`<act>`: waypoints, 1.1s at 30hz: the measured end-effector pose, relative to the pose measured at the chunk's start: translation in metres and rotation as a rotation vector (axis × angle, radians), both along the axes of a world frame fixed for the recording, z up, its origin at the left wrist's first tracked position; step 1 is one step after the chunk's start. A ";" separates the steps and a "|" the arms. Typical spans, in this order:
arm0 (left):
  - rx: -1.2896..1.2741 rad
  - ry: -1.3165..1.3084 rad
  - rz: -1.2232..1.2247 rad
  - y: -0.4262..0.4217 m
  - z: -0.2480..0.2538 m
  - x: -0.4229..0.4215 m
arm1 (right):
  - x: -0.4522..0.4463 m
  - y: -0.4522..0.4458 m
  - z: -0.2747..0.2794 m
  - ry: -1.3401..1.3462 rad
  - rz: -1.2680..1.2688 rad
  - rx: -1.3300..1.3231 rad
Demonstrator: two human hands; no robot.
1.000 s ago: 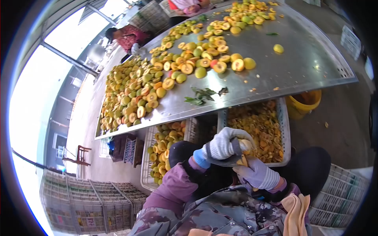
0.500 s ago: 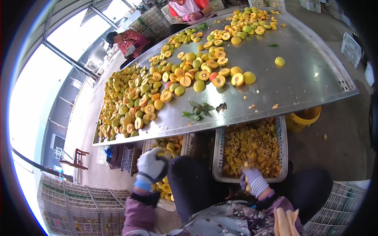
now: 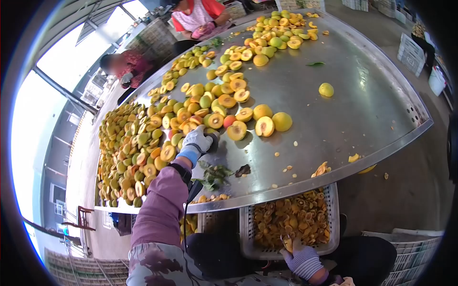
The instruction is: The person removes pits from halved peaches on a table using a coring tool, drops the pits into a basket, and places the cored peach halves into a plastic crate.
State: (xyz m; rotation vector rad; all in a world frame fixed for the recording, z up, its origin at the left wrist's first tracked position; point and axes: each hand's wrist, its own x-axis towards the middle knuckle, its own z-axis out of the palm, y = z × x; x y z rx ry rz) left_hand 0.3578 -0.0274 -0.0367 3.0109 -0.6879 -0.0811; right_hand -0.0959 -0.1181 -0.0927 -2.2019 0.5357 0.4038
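Observation:
My left hand (image 3: 197,141), in a white glove with a dark object by its thumb side, reaches onto the metal table (image 3: 296,100). It touches the edge of a pile of cut yellow-orange fruit halves (image 3: 138,157); the back of the hand hides its fingertips. My right hand (image 3: 303,260), in a striped glove, is closed low over the near edge of a white crate (image 3: 334,209). A small yellow piece and a thin metal loop (image 3: 286,240) show at its fingers, too small to make out clearly. Scooped fruit scraps (image 3: 291,219) fill the crate.
Wilted leaves (image 3: 213,175) and pale pits lie on the table near its front edge. A whole yellow fruit (image 3: 326,89) sits farther right. Two people work across the table, one in a red-sleeved top (image 3: 198,16). Stacked crates (image 3: 412,55) stand around.
My left hand has risen from beside the lower crate at my left knee up to the fruit on the table. My right hand stays low at the scrap crate. The view has shifted.

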 end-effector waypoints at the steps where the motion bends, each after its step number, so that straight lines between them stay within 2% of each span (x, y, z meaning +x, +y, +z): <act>1: 0.005 0.012 -0.012 -0.009 -0.003 0.003 | 0.001 -0.001 0.001 -0.047 -0.005 0.028; 4: 0.144 0.009 -0.062 -0.010 -0.009 0.018 | 0.003 -0.003 0.003 -0.051 -0.019 0.041; 6: -0.011 0.089 -0.109 0.010 -0.004 0.013 | 0.004 -0.003 -0.002 -0.103 -0.028 0.066; 7: -0.123 0.140 -0.125 0.023 0.001 0.007 | 0.003 0.001 -0.011 -0.050 0.022 -0.026; 8: -0.282 0.277 -0.199 0.040 0.005 0.005 | 0.000 0.004 -0.019 0.003 0.071 -0.122; 9: -0.831 0.749 -0.150 0.048 0.006 -0.013 | -0.005 0.006 -0.023 0.007 0.082 -0.122; 10: -1.039 0.899 -0.126 0.065 0.011 -0.036 | -0.008 0.007 -0.028 0.012 0.120 -0.202; 11: -1.248 1.046 -0.102 0.061 0.040 -0.086 | -0.009 0.009 -0.029 0.014 0.157 -0.283; 12: -1.375 1.135 -0.096 0.065 0.047 -0.115 | -0.007 0.012 -0.027 0.016 0.171 -0.283; 13: -1.503 1.225 -0.084 0.072 0.048 -0.140 | -0.002 0.015 -0.022 -0.175 0.077 -0.289; 14: -0.996 0.724 -0.321 0.081 0.034 -0.156 | 0.001 0.018 -0.015 -0.361 -0.021 -0.295; 15: -1.003 0.732 -0.312 0.085 0.031 -0.183 | 0.001 0.022 -0.002 -0.349 -0.014 -0.297; 17: -1.742 1.507 0.035 0.086 0.029 -0.240 | 0.007 0.030 0.030 -0.597 -0.081 -0.197; 19: -1.775 1.556 -0.036 0.088 0.022 -0.281 | 0.003 0.043 0.050 -0.627 -0.074 -0.209; 20: -1.781 1.545 0.029 0.089 0.021 -0.299 | 0.003 0.047 0.056 -0.675 -0.068 -0.218; 24: -1.774 1.598 -0.038 0.095 0.021 -0.336 | -0.003 0.055 0.065 -0.603 0.005 -0.223; 26: -1.716 1.472 -0.096 0.099 0.026 -0.343 | -0.006 0.058 0.067 -0.590 0.020 -0.236; 29: -1.702 1.424 -0.155 0.104 0.034 -0.350 | -0.009 0.064 0.068 -0.561 0.056 -0.246; 33: -1.669 1.278 -0.109 0.106 0.033 -0.359 | -0.010 0.076 0.067 -0.496 0.056 -0.232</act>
